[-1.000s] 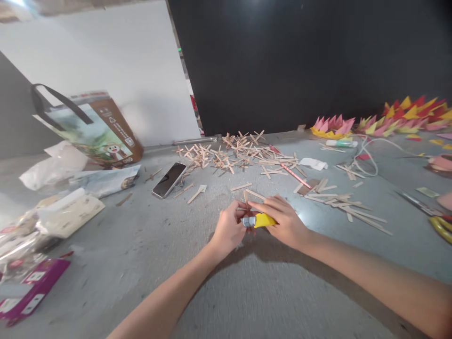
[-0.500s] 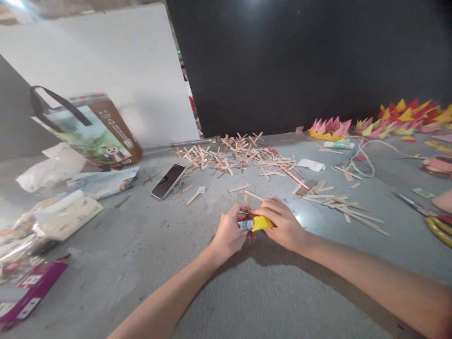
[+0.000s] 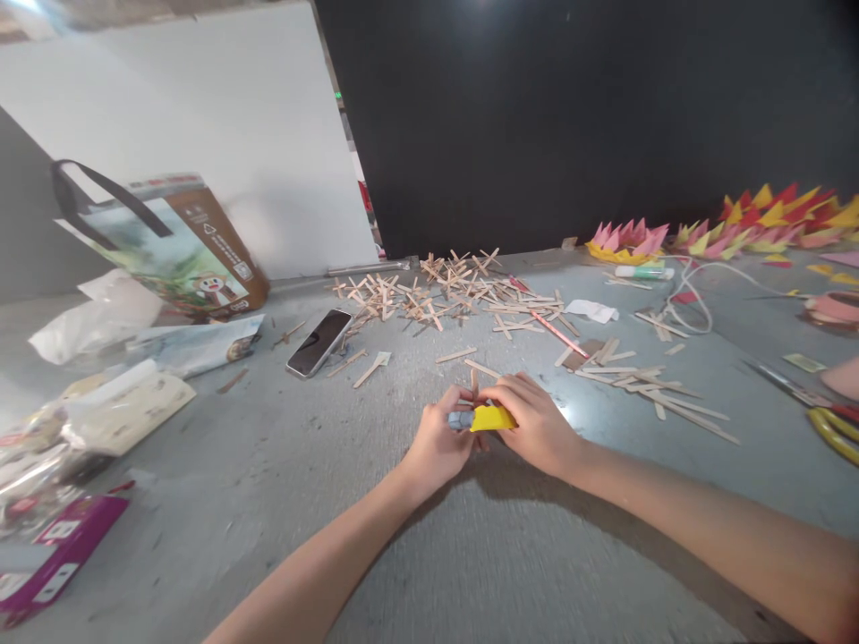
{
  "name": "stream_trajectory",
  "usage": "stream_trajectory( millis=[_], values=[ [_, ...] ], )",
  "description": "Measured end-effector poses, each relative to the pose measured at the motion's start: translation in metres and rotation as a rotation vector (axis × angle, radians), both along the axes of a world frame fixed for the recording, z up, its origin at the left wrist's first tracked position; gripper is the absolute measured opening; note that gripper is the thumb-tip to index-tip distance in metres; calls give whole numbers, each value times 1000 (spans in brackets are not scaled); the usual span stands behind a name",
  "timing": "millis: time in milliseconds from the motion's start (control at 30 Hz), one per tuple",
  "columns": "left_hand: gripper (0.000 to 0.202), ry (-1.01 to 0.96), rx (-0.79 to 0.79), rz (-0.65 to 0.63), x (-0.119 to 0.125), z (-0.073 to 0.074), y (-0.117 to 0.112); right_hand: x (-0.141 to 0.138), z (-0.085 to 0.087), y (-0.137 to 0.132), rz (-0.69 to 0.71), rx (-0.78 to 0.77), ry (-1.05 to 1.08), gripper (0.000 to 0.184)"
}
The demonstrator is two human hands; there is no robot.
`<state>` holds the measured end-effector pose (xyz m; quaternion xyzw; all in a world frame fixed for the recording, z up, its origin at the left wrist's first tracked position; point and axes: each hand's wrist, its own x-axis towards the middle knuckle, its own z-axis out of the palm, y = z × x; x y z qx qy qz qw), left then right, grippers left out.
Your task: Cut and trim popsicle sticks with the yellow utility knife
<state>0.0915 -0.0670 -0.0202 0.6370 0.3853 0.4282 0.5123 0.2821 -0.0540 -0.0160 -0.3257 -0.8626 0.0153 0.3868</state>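
Observation:
My left hand (image 3: 435, 447) is closed, with its fingertips pinched at a flat wooden stick (image 3: 474, 383) that stands up between the two hands. My right hand (image 3: 537, 425) curls around a short yellow object with a grey end (image 3: 493, 418); its exact kind I cannot make out. The grey end points left and lies against the left fingers. The fingers hide the lower part of the stick and where the object meets it. Just beyond the hands, two loose wooden sticks (image 3: 456, 355) lie on the grey table.
Crossed wooden sticks (image 3: 429, 300) are heaped at the back, more loose sticks (image 3: 644, 385) to the right. A phone (image 3: 320, 343), paper bag (image 3: 201, 241) and packages lie left. Scissors (image 3: 805, 398), a glue stick (image 3: 644, 272), paper crowns (image 3: 627, 241) and another person's hand (image 3: 842, 380) are right.
The yellow object with the grey end has shifted slightly left, deeper against the left fingers. The upright stick tip has moved a little right. Both hands stay together in nearly the same place.

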Motion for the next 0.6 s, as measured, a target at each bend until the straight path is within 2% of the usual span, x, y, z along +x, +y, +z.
stream_trajectory(
  millis=[67, 133, 300, 400, 533, 600],
  values=[
    [23, -91, -95, 13, 2, 2, 2, -1, 1, -1, 5, -26, 16, 21],
    [33, -169, -183, 84, 1, 5, 7, -1, 0, -1, 8, -60, 58, 19],
    [33, -168, -129, 214, -11, 13, 18, 5, -7, 4, -60, -171, 198, 17],
    [35, -195, -96, 246, -15, 16, 17, 9, -10, 8, -128, -266, 246, 1],
    [36, -221, -70, 257, -13, 17, 14, 10, -7, 10, -204, -385, 247, 24],
    [36, -235, -75, 263, -12, 17, 14, 9, -5, 10, -223, -432, 251, 28]
  ],
)
